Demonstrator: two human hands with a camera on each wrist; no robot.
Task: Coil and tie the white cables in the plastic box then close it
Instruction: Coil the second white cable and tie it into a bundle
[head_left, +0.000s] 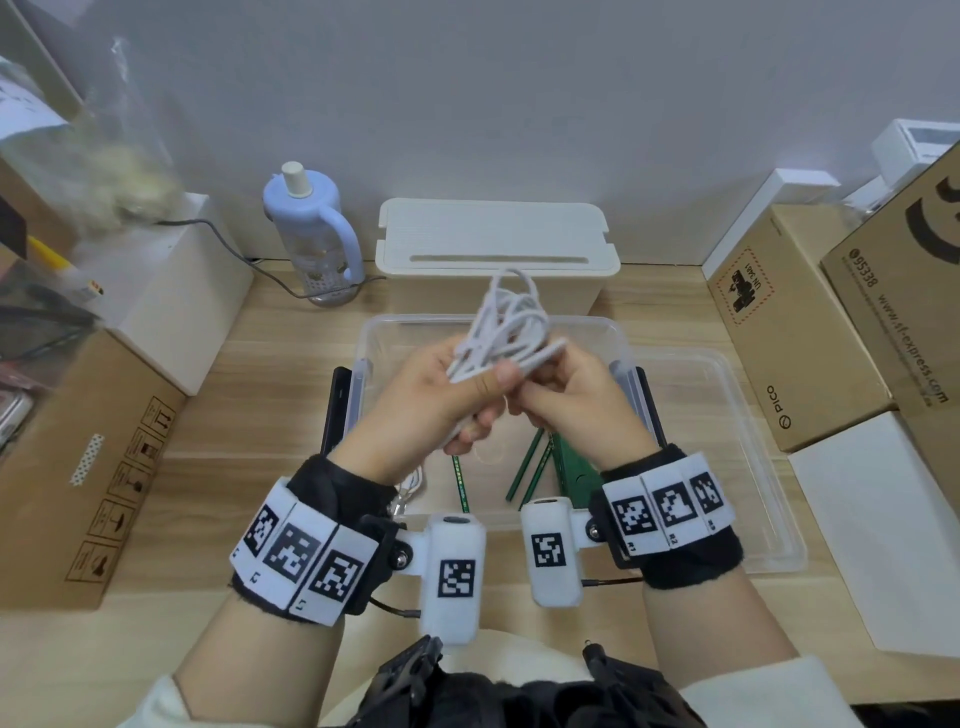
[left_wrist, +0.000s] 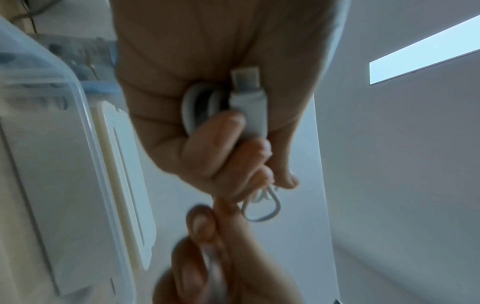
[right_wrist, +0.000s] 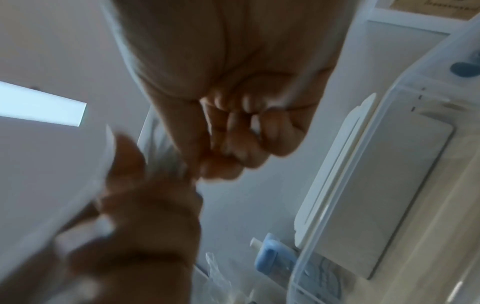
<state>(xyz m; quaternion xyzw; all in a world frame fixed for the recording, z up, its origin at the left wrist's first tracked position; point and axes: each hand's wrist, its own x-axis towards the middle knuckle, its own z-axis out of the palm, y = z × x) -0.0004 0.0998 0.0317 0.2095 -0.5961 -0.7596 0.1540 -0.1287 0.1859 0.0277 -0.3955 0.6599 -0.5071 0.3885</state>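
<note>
A bundle of looped white cable (head_left: 506, 322) is held up over the clear plastic box (head_left: 363, 338). My left hand (head_left: 475, 410) grips the lower part of the bundle in a fist. In the left wrist view its fingers (left_wrist: 228, 148) curl round the loops and a white USB plug (left_wrist: 249, 98). My right hand (head_left: 532, 389) pinches a strand of the same cable beside the left thumb; the right wrist view is blurred and shows its fingers (right_wrist: 233, 139) curled. Another white cable (head_left: 410, 488) lies in the box below my left wrist.
Green pencils (head_left: 524, 467) lie in the box. The clear lid (head_left: 727, 415) rests to its right. A white slotted case (head_left: 493, 249) and a blue bottle (head_left: 311, 228) stand behind. Cardboard boxes flank the table at left (head_left: 78, 467) and right (head_left: 800, 332).
</note>
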